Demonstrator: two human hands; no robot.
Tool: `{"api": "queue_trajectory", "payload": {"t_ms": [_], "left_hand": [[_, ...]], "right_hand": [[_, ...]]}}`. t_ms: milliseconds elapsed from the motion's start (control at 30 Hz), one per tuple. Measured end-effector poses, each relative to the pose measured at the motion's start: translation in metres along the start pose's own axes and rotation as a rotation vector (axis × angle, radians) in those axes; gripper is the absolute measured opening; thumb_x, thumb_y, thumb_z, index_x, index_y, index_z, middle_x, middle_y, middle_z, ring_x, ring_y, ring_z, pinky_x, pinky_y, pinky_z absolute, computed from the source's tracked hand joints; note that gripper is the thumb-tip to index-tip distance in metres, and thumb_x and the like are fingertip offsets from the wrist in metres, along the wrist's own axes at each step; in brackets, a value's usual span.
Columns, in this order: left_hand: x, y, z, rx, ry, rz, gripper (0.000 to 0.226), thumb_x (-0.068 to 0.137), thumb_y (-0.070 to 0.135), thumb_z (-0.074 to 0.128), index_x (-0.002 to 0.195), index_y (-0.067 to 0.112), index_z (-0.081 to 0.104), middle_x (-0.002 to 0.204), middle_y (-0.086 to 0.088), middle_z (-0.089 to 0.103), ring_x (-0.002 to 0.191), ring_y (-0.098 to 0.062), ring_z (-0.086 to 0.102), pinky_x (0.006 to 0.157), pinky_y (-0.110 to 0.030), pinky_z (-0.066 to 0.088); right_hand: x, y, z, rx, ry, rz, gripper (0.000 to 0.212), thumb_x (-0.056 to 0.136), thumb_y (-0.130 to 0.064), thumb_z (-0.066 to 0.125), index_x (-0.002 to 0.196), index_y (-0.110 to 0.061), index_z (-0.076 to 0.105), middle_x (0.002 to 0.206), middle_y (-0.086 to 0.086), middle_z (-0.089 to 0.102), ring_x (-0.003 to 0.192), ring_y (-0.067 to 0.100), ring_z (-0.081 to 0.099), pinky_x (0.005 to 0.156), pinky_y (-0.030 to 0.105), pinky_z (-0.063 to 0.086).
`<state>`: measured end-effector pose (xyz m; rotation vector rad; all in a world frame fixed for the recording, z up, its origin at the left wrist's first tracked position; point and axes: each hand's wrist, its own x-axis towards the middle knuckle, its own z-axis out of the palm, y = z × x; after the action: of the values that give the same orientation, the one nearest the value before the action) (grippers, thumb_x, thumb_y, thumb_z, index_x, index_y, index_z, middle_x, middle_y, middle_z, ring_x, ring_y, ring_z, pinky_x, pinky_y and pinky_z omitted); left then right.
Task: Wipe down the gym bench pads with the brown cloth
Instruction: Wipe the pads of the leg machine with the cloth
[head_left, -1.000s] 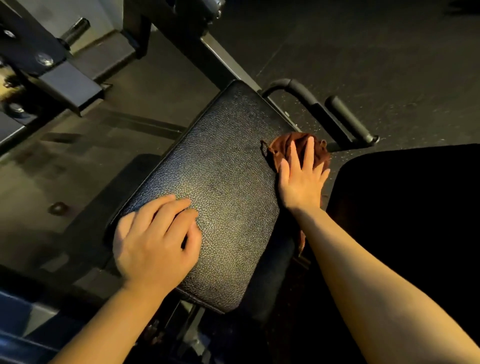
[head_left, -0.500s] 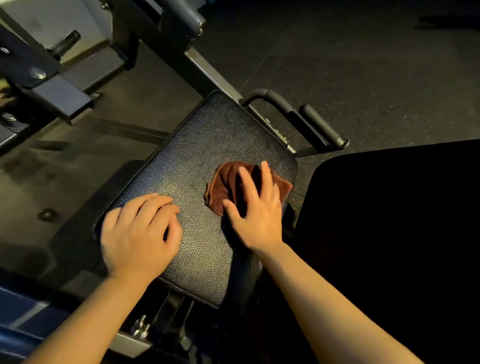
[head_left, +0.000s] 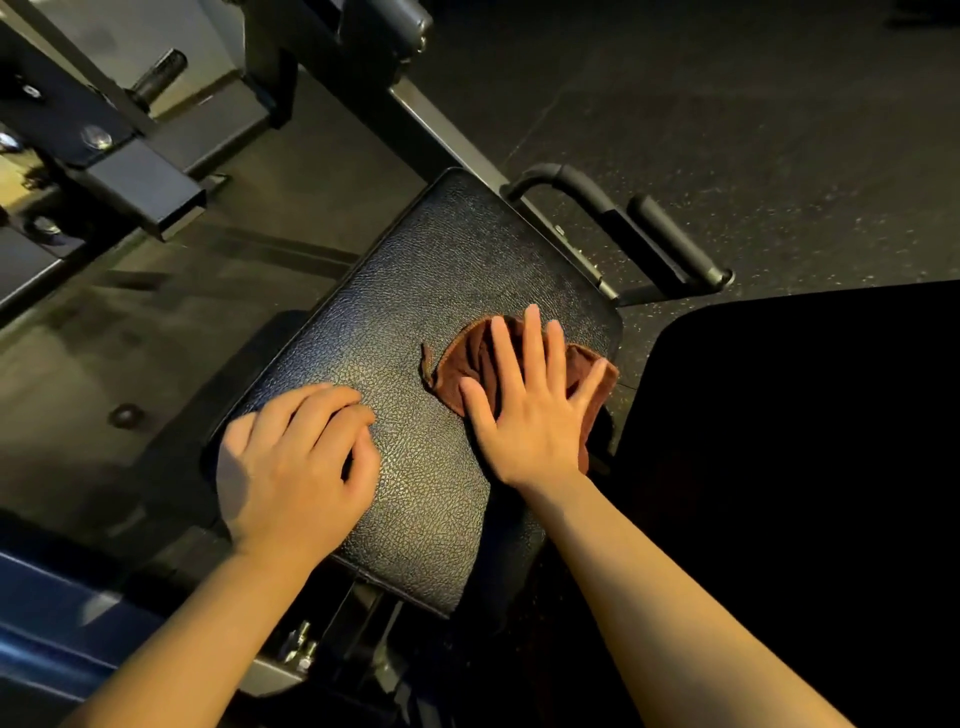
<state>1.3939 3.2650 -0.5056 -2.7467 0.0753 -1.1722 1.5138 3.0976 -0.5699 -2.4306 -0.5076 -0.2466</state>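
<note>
At the far left stands a dark metal frame (head_left: 130, 171) of a gym machine, with square tubes and bolts, above the dark rubber floor (head_left: 727, 104). A small round knob (head_left: 124, 414) lies on the floor close to the left edge of the pad.

The black bench pad (head_left: 415, 312) is a textured leather rectangle, turned so that one corner points away from the person. The left hand (head_left: 296, 467) rests on the near left corner of the pad. Its fingers (head_left: 332, 410) are loosely bent and close together, the tips touching the leather, and they hold nothing.

To the right, the brown cloth (head_left: 467, 364) lies crumpled on the pad, near its right edge and right corner. A part of the cloth hangs a little over that edge. The right hand (head_left: 530, 415) lies flat on top of the cloth and presses it against the pad. Its fingers (head_left: 535, 343) are straight and spread apart, the thumb pointing to the left, and nothing is pinched. The fingertips reach to the far border of the cloth.

Behind the right corner of the pad, two black padded handles (head_left: 623, 228) come out from a grey metal bar (head_left: 447, 130). At the right side, a second, very dark pad (head_left: 805, 467) fills the lower corner; its surface is too dark to see in detail. Both bare forearms enter from the bottom.
</note>
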Motion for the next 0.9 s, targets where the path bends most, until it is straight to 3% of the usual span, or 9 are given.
{"api": "queue_trajectory", "payload": {"t_ms": [67, 200, 267, 433, 600, 667, 733, 900], "left_hand": [[0.0, -0.003, 0.002, -0.033, -0.018, 0.022, 0.016, 0.093, 0.014, 0.057, 0.093, 0.012, 0.073, 0.105, -0.004, 0.072, 0.103, -0.026, 0.061, 0.072, -0.048, 0.053], [-0.004, -0.004, 0.004, -0.061, -0.049, 0.022, 0.016, 0.094, 0.014, 0.056, 0.096, 0.009, 0.071, 0.107, -0.007, 0.07, 0.1, -0.033, 0.063, 0.073, -0.053, 0.053], [0.0, -0.003, 0.002, -0.06, -0.07, 0.014, 0.017, 0.094, 0.014, 0.056, 0.094, 0.009, 0.072, 0.106, -0.007, 0.071, 0.098, -0.035, 0.064, 0.073, -0.053, 0.053], [0.002, 0.001, -0.005, -0.009, -0.065, -0.006, 0.02, 0.092, 0.016, 0.057, 0.09, 0.009, 0.076, 0.102, -0.007, 0.074, 0.091, -0.035, 0.07, 0.071, -0.053, 0.054], [-0.002, 0.0, 0.003, -0.044, -0.024, 0.02, 0.02, 0.093, 0.013, 0.057, 0.09, 0.007, 0.076, 0.102, -0.007, 0.073, 0.095, -0.034, 0.067, 0.077, -0.05, 0.054], [-0.003, 0.003, 0.002, -0.046, 0.021, 0.018, 0.019, 0.094, 0.012, 0.058, 0.089, 0.008, 0.075, 0.101, -0.006, 0.073, 0.101, -0.028, 0.062, 0.086, -0.041, 0.049], [0.001, 0.005, 0.0, 0.025, 0.057, 0.012, 0.018, 0.092, 0.015, 0.059, 0.087, 0.013, 0.076, 0.1, -0.001, 0.075, 0.103, -0.022, 0.06, 0.081, -0.036, 0.042], [0.003, 0.005, -0.002, 0.055, 0.071, 0.009, 0.015, 0.088, 0.016, 0.06, 0.088, 0.018, 0.075, 0.099, 0.004, 0.074, 0.103, -0.018, 0.06, 0.076, -0.035, 0.041]], "right_hand": [[-0.01, 0.005, 0.003, -0.091, 0.046, 0.033, 0.077, 0.092, -0.072, 0.021, 0.157, -0.031, 0.021, 0.166, 0.007, 0.006, 0.153, 0.03, 0.002, 0.112, 0.069, -0.011], [-0.025, 0.009, 0.017, 0.102, 0.033, 0.105, 0.076, 0.094, -0.066, 0.027, 0.154, -0.02, 0.033, 0.162, 0.02, 0.017, 0.151, 0.038, 0.013, 0.118, 0.065, 0.013], [-0.016, 0.012, 0.021, 0.132, 0.022, 0.073, 0.075, 0.094, -0.065, 0.029, 0.154, -0.02, 0.034, 0.163, 0.019, 0.016, 0.151, 0.037, 0.011, 0.12, 0.059, 0.009], [0.043, 0.028, 0.009, 0.162, -0.065, 0.118, 0.077, 0.088, -0.075, 0.023, 0.156, -0.039, 0.02, 0.167, -0.006, 0.0, 0.153, 0.016, -0.007, 0.117, 0.055, -0.01], [0.094, 0.039, 0.005, 0.184, -0.048, 0.27, 0.063, 0.099, -0.063, 0.033, 0.156, -0.037, 0.021, 0.167, -0.007, 0.005, 0.153, 0.013, -0.002, 0.12, 0.058, -0.003], [0.089, 0.035, 0.005, 0.175, -0.053, 0.3, 0.062, 0.1, -0.062, 0.031, 0.156, -0.037, 0.021, 0.167, -0.007, 0.004, 0.153, 0.013, -0.003, 0.12, 0.057, -0.005], [0.077, 0.028, 0.005, 0.187, -0.069, 0.371, 0.061, 0.1, -0.062, 0.029, 0.156, -0.038, 0.02, 0.167, -0.007, 0.002, 0.152, 0.013, -0.005, 0.119, 0.059, -0.006], [0.009, -0.006, 0.005, 0.179, -0.118, 0.493, 0.058, 0.101, -0.057, 0.029, 0.155, -0.034, 0.027, 0.167, -0.008, -0.001, 0.152, 0.015, -0.007, 0.118, 0.061, -0.004]]}}
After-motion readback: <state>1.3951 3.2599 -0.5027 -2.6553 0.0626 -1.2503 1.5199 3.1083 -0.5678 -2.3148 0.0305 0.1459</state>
